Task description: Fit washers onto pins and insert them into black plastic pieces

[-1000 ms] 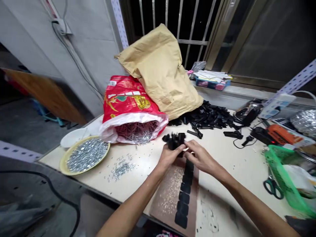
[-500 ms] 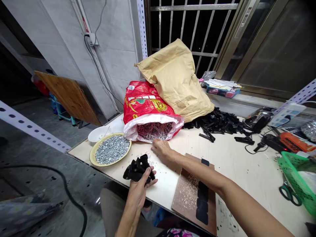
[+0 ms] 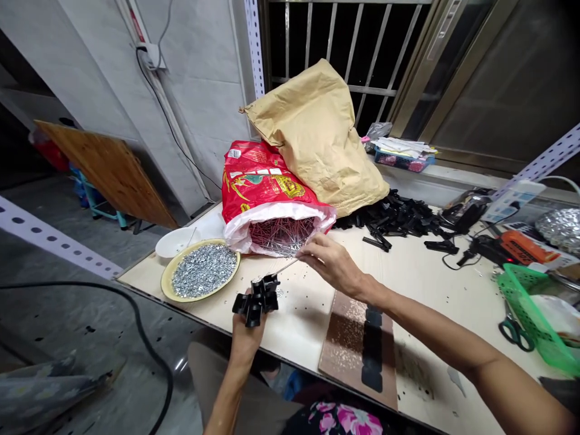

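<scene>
My left hand (image 3: 248,331) is closed around several black plastic parts (image 3: 256,300), held over the front edge of the table. Between the fingertips of my right hand (image 3: 328,260) is a thin metal rod (image 3: 286,266), which slants down to the left. Its lower end meets the top of the black parts; whether it has entered one I cannot tell. Just behind my right hand lies a red sack (image 3: 272,181) with its white mouth open, full of thin reddish rods (image 3: 281,232). A yellow-rimmed dish (image 3: 170,284) of small silvery metal pieces (image 3: 203,270) stands to the left.
A brown paper sack (image 3: 321,139) leans on the red one. Black parts are heaped (image 3: 401,217) behind to the right. A brown board (image 3: 344,356) lies at the table's front. Scissors (image 3: 515,332) and a green basket (image 3: 539,320) sit at right; a white bowl (image 3: 170,244) stands at left.
My right hand has lifted from the table by the sack's mouth and now holds a rod against the black parts. My left hand has turned those parts; the view has shifted slightly.
</scene>
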A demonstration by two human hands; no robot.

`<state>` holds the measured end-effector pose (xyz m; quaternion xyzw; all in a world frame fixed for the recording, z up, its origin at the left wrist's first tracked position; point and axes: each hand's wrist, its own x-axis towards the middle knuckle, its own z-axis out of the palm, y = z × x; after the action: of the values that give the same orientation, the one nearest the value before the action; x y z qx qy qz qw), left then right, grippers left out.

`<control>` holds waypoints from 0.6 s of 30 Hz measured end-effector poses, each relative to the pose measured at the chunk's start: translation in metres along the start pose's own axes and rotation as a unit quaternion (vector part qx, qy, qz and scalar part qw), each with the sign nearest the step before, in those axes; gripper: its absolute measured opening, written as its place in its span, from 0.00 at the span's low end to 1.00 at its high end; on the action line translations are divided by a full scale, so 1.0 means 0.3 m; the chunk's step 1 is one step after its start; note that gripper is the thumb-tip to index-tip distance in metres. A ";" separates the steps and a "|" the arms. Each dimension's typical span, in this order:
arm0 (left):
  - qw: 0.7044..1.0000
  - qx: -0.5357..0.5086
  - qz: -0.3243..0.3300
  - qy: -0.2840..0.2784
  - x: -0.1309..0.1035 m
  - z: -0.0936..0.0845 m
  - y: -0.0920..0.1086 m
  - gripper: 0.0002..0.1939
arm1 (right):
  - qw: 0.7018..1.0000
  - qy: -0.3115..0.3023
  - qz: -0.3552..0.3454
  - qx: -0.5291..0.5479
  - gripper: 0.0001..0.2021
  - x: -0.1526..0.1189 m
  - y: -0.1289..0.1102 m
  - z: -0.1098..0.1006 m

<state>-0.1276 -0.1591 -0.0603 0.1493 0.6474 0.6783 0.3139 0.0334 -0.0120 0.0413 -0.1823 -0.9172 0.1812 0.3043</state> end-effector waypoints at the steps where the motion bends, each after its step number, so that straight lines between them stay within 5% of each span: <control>1: 1.000 0.006 0.004 -0.010 0.001 0.009 0.009 0.20 | 1.000 -0.019 -0.008 -0.023 0.12 0.001 -0.013 -0.006; 5: 0.996 0.040 0.049 -0.065 0.003 0.039 0.043 0.16 | 0.993 -0.100 -0.038 -0.043 0.12 0.008 -0.034 -0.016; 8: 0.992 0.038 0.056 -0.109 -0.005 0.045 0.046 0.18 | 0.984 -0.150 -0.042 0.085 0.12 0.032 -0.008 -0.012; 10: 0.992 0.023 0.032 -0.122 -0.017 0.038 0.038 0.18 | 0.981 -0.128 0.009 0.145 0.17 0.068 0.038 0.013; 13: 0.991 0.019 0.022 -0.130 -0.036 0.023 0.026 0.20 | 0.985 -0.081 0.131 0.071 0.11 0.142 0.139 0.101; 18: 0.994 0.031 0.014 -0.107 -0.042 0.040 0.048 0.18 | 0.967 -0.154 0.204 -0.014 0.09 0.254 0.257 0.290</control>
<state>-0.1141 -0.1570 -0.0422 0.2393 0.6292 0.6421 0.3669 -0.0607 0.0695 -0.0205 -0.3398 -0.8988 0.2527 0.1131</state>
